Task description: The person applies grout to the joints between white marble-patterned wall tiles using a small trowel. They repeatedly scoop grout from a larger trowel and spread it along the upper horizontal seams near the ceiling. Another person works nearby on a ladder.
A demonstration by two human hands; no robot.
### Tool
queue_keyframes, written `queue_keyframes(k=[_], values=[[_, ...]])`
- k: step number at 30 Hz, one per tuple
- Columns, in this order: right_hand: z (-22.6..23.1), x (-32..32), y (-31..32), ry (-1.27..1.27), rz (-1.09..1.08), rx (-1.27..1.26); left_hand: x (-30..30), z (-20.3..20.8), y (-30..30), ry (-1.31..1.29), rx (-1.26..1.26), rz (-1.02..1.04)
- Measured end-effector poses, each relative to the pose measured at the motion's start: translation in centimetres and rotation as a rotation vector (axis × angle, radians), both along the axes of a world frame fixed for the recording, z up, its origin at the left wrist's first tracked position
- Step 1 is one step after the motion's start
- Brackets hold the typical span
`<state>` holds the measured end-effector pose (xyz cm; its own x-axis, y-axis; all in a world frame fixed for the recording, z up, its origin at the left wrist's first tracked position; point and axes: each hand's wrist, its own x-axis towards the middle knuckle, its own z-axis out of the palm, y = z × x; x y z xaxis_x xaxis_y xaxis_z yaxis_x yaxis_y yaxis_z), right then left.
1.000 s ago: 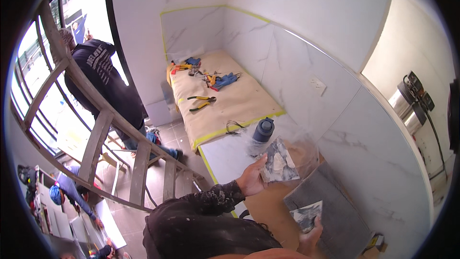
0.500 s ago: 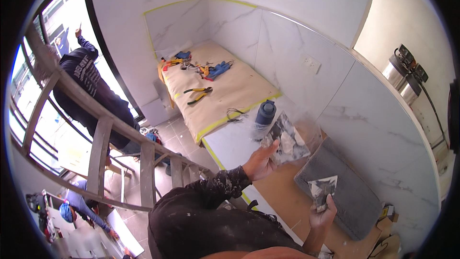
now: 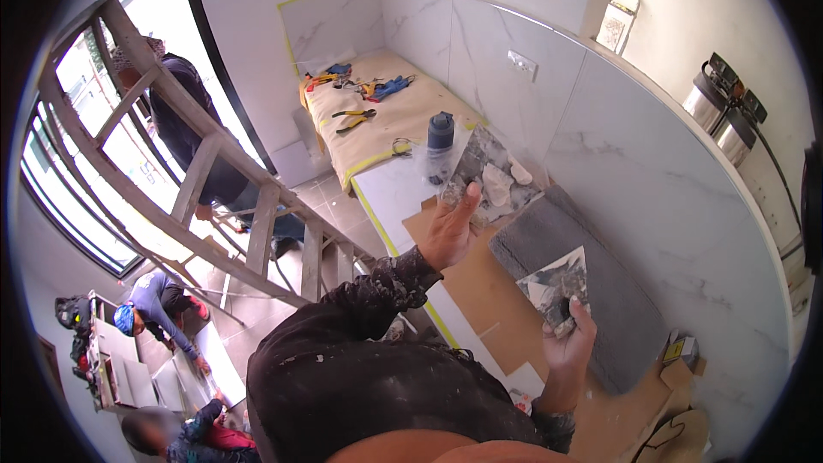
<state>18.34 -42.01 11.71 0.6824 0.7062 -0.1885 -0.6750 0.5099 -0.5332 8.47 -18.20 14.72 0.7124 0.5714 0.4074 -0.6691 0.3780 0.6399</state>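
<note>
So nearest the camera, the right hand [image 3: 567,345] had its grip closed around the handle of a small trowel [image 3: 559,285], blade up and smeared with grey-white mortar, held over the dark grey mat [image 3: 600,291] on the cardboard-covered surface [image 3: 480,291]. The left hand [image 3: 450,231] was further out and higher, fingers wrapped under a flat plaster board [image 3: 490,178] carrying lumps of pale mortar, thumb on its near edge. Compared with a second back, both hands had come up and apart, the board lifted more level and the trowel clear of it, so I'd guess mortar was about to get scooped. Just past the board stood a dark blue bottle [image 3: 440,133], then pliers [image 3: 353,117] and blue gloves [image 3: 390,86] on the far covered counter. Off left, a person stood behind a wooden ladder [image 3: 197,171].
</note>
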Motion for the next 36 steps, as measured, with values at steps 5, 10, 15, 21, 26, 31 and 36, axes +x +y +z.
queue_keyframes(k=[5,10,15,21,26,31,36], values=[[2.0,-0.6,-3.0,-0.105,0.09,0.123,-0.3,1.1,-3.5,0.067,0.148,0.132],[6.7,-3.3,-3.8,-0.111,0.042,0.184,0.2,1.7,-4.2,-0.072,0.153,0.076],[9.7,-5.1,-3.7,0.025,0.114,0.201,0.9,1.7,-3.0,-0.134,0.501,0.185],[7.6,-2.8,-1.9,0.081,0.264,0.392,1.6,1.2,-0.7,-0.16,0.911,0.054],[10.1,-2.5,0.1,-0.119,-0.232,0.064,1.7,3.7,1.4,-0.282,1.426,0.044],[13.5,-1.6,-0.2,-0.153,-0.324,0.187,1.6,4.4,3.1,-0.102,1.15,-0.016],[12.1,-0.4,1.4,-0.054,-0.069,0.233,3.5,2.6,2.9,-0.111,-0.043,-0.067]])
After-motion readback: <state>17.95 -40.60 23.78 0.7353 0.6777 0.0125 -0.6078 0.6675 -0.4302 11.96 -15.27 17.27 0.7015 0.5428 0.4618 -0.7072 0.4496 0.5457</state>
